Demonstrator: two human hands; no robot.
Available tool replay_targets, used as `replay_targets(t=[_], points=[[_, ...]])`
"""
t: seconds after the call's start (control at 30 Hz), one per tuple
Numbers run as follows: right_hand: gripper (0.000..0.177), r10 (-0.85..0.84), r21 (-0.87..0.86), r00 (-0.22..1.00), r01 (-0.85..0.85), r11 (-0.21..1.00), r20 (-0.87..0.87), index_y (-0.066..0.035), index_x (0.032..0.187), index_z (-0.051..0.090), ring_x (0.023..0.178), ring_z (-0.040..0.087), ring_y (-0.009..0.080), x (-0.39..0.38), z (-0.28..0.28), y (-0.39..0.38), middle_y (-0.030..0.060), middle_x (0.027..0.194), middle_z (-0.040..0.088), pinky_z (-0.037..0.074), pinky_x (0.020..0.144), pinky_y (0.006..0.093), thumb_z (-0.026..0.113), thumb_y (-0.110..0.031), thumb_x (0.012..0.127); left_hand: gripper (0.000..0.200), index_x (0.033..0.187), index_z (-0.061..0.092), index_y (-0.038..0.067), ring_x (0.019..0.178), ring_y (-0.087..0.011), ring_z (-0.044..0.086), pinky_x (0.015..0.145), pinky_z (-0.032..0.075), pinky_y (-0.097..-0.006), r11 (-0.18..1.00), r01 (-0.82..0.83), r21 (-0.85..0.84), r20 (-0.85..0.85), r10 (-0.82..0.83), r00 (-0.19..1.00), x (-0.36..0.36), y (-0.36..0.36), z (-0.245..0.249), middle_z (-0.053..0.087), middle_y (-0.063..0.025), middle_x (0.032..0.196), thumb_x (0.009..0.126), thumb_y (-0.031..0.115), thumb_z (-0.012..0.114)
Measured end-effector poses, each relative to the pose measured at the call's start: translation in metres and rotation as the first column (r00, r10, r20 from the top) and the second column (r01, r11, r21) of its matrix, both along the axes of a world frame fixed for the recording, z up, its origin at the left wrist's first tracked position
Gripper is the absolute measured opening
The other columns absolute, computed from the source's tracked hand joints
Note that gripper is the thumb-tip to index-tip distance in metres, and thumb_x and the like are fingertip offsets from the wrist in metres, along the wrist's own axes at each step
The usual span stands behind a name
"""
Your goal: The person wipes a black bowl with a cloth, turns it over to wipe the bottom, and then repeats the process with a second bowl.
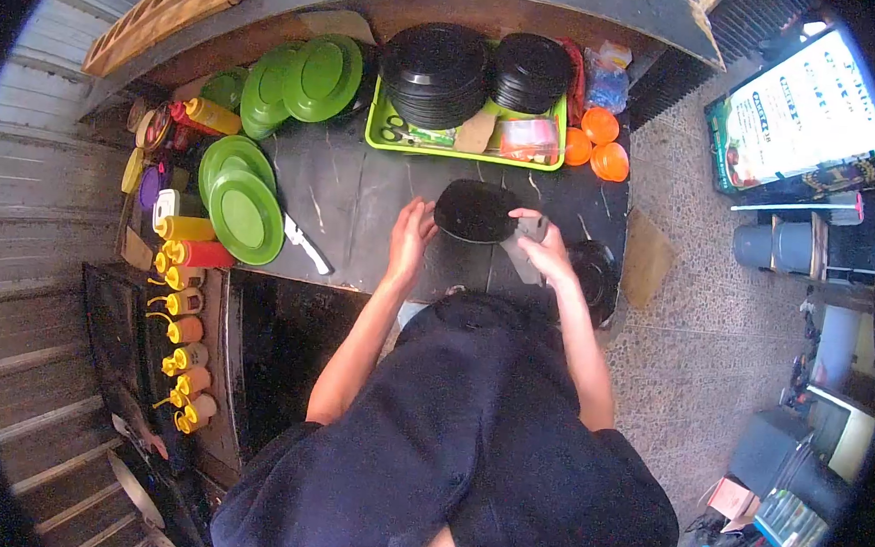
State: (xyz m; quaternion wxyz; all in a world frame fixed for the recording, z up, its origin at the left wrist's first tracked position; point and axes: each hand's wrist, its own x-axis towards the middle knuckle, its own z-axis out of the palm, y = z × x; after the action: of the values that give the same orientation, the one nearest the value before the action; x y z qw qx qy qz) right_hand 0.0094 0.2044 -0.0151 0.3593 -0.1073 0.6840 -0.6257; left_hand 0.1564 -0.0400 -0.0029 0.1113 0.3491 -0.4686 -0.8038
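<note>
A small black plate (pixel 473 213) is in front of me, above the dark marbled counter (pixel 348 183). My right hand (pixel 544 245) grips a grey cloth (pixel 521 259) at the plate's right edge, with thumb and fingers closed round it. My left hand (pixel 413 234) is just left of the plate, its fingers apart and nothing in them. More black plates (pixel 593 273) lie to the right, partly hidden by my right forearm. A knife with a white handle (pixel 307 247) rests on the counter at the left.
A green tray (pixel 374 129) holds stacked black plates (pixel 435 68), scissors and packets. Green plates (pixel 245 220) stand at the left, beside sauce bottles (pixel 188 228). Orange bowls (pixel 610 162) sit at the back right. A lit menu board (pixel 803 110) stands beyond the counter.
</note>
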Motion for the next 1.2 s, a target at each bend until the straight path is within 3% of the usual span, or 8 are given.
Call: replay_targets(t=[0.07, 0.2, 0.6, 0.73, 0.83, 0.9, 0.97, 1.2], points=[[0.059, 0.1, 0.128, 0.911, -0.053, 0.99, -0.4, -0.014, 0.136, 0.069, 0.106, 0.069, 0.0188, 0.002, -0.004, -0.003, 0.0062, 0.112, 0.075, 0.052, 0.099, 0.0335, 0.062, 0.002, 0.08, 0.067, 0.162, 0.032, 0.0, 0.134, -0.0302, 0.058, 0.115, 0.044, -0.0405, 0.999, 0.011, 0.038, 0.036, -0.013, 0.999, 0.007, 0.0, -0.011, 0.051, -0.0185, 0.158, 0.112, 0.041, 0.051], [0.06, 0.241, 0.269, 0.815, -0.109, 0.957, -0.527, -0.013, 0.138, 0.068, 0.115, 0.069, 0.0325, 0.0, 0.005, -0.004, 0.0147, 0.125, 0.07, 0.052, 0.106, 0.0395, 0.07, -0.002, 0.079, 0.071, 0.162, 0.03, 0.0, 0.135, -0.0336, 0.057, 0.115, 0.045, -0.0419, 0.989, 0.027, 0.148, 0.087, -0.04, 0.995, 0.022, 0.003, -0.033, 0.048, -0.0203, 0.161, 0.111, 0.043, 0.053], [0.063, 0.769, 0.848, 0.598, -0.268, 0.458, -0.226, -0.017, 0.142, 0.068, 0.12, 0.067, 0.0398, -0.009, 0.032, -0.031, 0.0212, 0.132, 0.064, 0.055, 0.104, 0.0465, 0.07, -0.01, 0.079, 0.07, 0.162, 0.034, 0.001, 0.14, -0.0364, 0.054, 0.116, 0.044, -0.046, 0.985, 0.162, -0.059, 0.147, -0.152, 0.977, 0.032, 0.009, -0.036, 0.05, -0.0167, 0.161, 0.111, 0.044, 0.052], [0.057, 0.764, 0.817, 0.593, -0.293, 0.497, -0.252, -0.017, 0.139, 0.069, 0.121, 0.066, 0.0415, -0.013, 0.047, -0.03, 0.0223, 0.13, 0.066, 0.054, 0.105, 0.0464, 0.069, -0.014, 0.082, 0.069, 0.162, 0.035, 0.0, 0.137, -0.0334, 0.057, 0.115, 0.044, -0.0453, 0.981, 0.166, -0.102, 0.15, -0.15, 0.977, 0.035, 0.009, -0.039, 0.053, -0.0159, 0.158, 0.111, 0.042, 0.055], [0.057, 0.655, 0.69, 0.692, -0.316, 0.651, -0.302, -0.01, 0.139, 0.067, 0.124, 0.065, 0.0433, -0.023, 0.056, -0.023, 0.024, 0.133, 0.067, 0.052, 0.109, 0.0463, 0.071, -0.014, 0.082, 0.072, 0.16, 0.04, 0.002, 0.144, -0.0356, 0.052, 0.118, 0.042, -0.0463, 0.847, 0.311, -0.431, 0.197, -0.248, 0.949, 0.039, 0.002, -0.029, 0.052, -0.0194, 0.158, 0.104, 0.041, 0.065], [0.06, 0.517, 0.563, 0.737, -0.225, 0.795, -0.436, -0.009, 0.141, 0.065, 0.124, 0.065, 0.0428, -0.022, 0.049, -0.025, 0.0235, 0.132, 0.067, 0.052, 0.109, 0.0458, 0.072, -0.011, 0.081, 0.098, 0.161, 0.039, 0.005, 0.156, -0.0388, 0.035, 0.125, 0.03, -0.0535, 0.268, 0.461, -0.846, 0.393, -0.269, 0.879, 0.039, -0.007, -0.017, 0.042, -0.0207, 0.165, 0.086, 0.051, 0.083], [0.068, 0.274, 0.353, 0.796, -0.081, 0.932, -0.54, -0.005, 0.144, 0.06, 0.128, 0.062, 0.0405, -0.016, 0.055, -0.037, 0.0215, 0.134, 0.066, 0.05, 0.111, 0.0438, 0.073, -0.001, 0.077, 0.109, 0.162, 0.038, 0.007, 0.159, -0.0392, 0.026, 0.127, 0.023, -0.0559, 0.168, 0.485, -0.858, 0.426, -0.293, 0.856, 0.03, -0.009, -0.008, 0.037, -0.0201, 0.169, 0.077, 0.056, 0.087], [0.075, 0.341, 0.371, 0.659, -0.101, 0.923, -0.67, 0.001, 0.143, 0.06, 0.128, 0.057, 0.0382, 0.01, -0.01, -0.051, 0.019, 0.138, 0.057, 0.047, 0.114, 0.0436, 0.073, 0.012, 0.07, 0.132, 0.168, 0.031, 0.014, 0.164, -0.0378, 0.013, 0.129, 0.01, -0.0622, -0.044, 0.498, -0.866, 0.479, -0.362, 0.8, 0.015, -0.02, -0.037, 0.026, -0.0147, 0.175, 0.063, 0.07, 0.089]])
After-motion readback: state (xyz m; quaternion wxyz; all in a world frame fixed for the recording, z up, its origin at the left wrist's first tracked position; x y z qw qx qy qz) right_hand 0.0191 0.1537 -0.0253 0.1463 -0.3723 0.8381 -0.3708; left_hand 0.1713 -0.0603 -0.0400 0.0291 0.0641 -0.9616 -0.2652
